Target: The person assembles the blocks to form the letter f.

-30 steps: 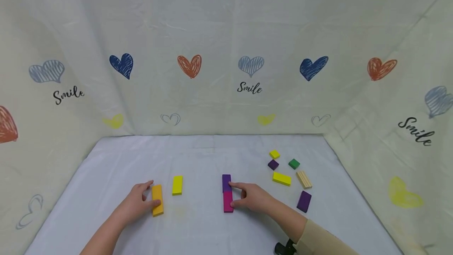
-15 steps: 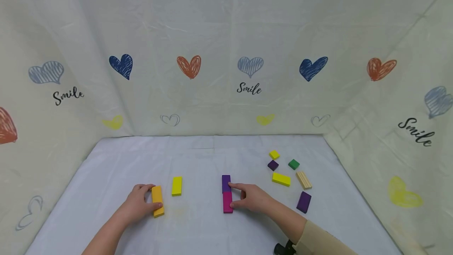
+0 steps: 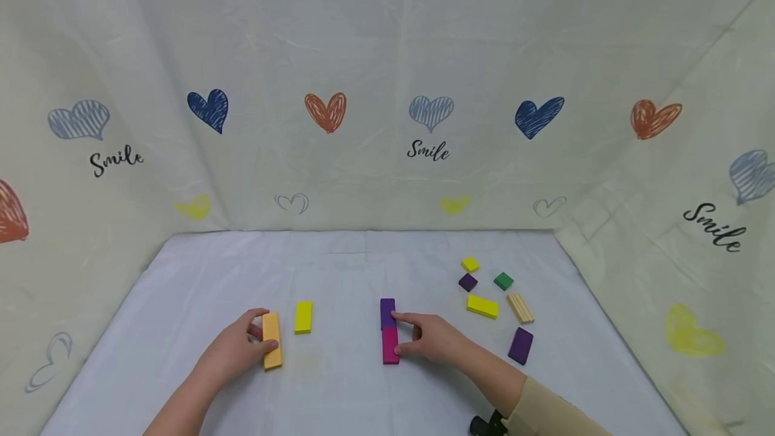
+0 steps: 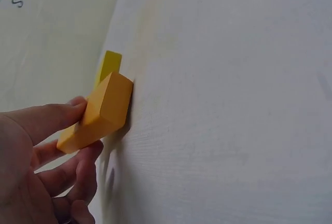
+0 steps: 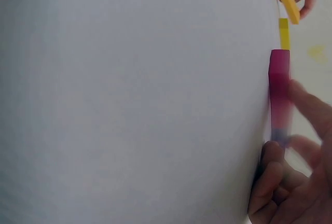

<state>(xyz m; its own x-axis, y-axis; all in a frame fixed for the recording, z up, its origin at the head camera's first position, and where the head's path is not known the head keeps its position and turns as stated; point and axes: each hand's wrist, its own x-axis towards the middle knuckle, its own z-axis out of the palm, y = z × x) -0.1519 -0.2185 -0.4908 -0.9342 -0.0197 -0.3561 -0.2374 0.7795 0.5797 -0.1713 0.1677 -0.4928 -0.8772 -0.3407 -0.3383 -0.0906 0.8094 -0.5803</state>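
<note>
My left hand (image 3: 235, 350) grips an orange block (image 3: 272, 342) by its long sides, thumb on the near part and fingers at the far left. In the left wrist view the orange block (image 4: 109, 107) leans at a tilt, with a shadow beneath it on the cloth. A yellow block (image 3: 303, 317) lies just beyond to its right. My right hand (image 3: 437, 339) touches two blocks laid end to end: the index fingertip is at the purple block (image 3: 387, 313), the thumb at the magenta block (image 3: 390, 346). Its other fingers are folded under, as the right wrist view shows.
Towards the back right lie a small yellow block (image 3: 469, 264), a small purple block (image 3: 467, 282), a green block (image 3: 504, 280), a longer yellow block (image 3: 482, 307), a ridged wood-coloured piece (image 3: 521, 307) and a dark purple block (image 3: 521, 346). A heart-printed curtain surrounds the white cloth (image 3: 339, 402).
The orange block in my left hand has shifted slightly right and tilted, its top face now looking paler. The left fingers have changed their hold a little. The right hand stays in place.
</note>
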